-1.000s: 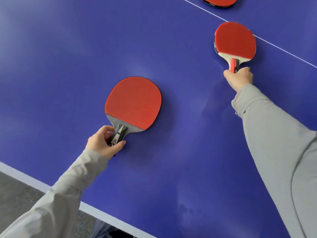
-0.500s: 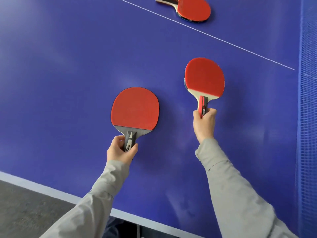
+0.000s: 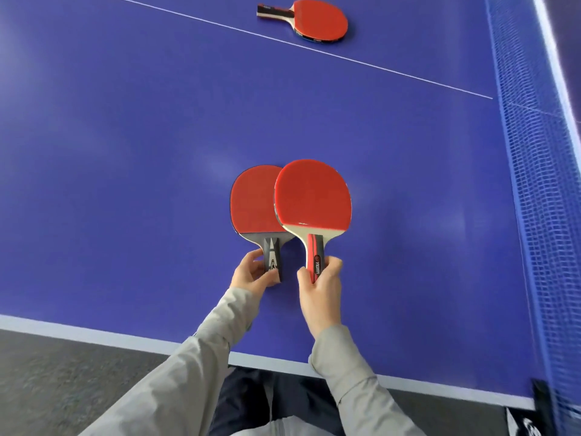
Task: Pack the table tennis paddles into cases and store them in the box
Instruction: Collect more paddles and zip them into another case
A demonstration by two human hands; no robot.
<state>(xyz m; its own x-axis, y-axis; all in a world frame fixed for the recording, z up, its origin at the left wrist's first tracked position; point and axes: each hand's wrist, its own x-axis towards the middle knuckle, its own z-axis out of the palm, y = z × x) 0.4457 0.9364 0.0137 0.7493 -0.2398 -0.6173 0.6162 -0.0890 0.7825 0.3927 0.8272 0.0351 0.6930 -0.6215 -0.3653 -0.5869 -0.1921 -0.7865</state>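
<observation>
Left hand [image 3: 251, 273] grips the dark handle of the left paddle [image 3: 253, 199], fingers curled round it, thumb on top. Red face up, blade pointing toward the far edge of the blue desk [image 3: 125, 152], a little in from the near edge. Right hand [image 3: 320, 284] pinches the red-and-black handle of the right paddle [image 3: 314, 196], fingers wrapped round the handle end. That paddle's blade overlaps the right side of the left paddle's blade, on top of it; cannot tell if the two touch or if either is lifted off the desk. Both sleeves grey. Third paddle [image 3: 317, 22] lies flat near the far edge past the white centre line [image 3: 345, 58], red face up, handle pointing left, well apart from the two held ones. Blue net [image 3: 534, 184] runs along the right edge of the desk. Grey floor [image 3: 63, 372] below the near edge.
</observation>
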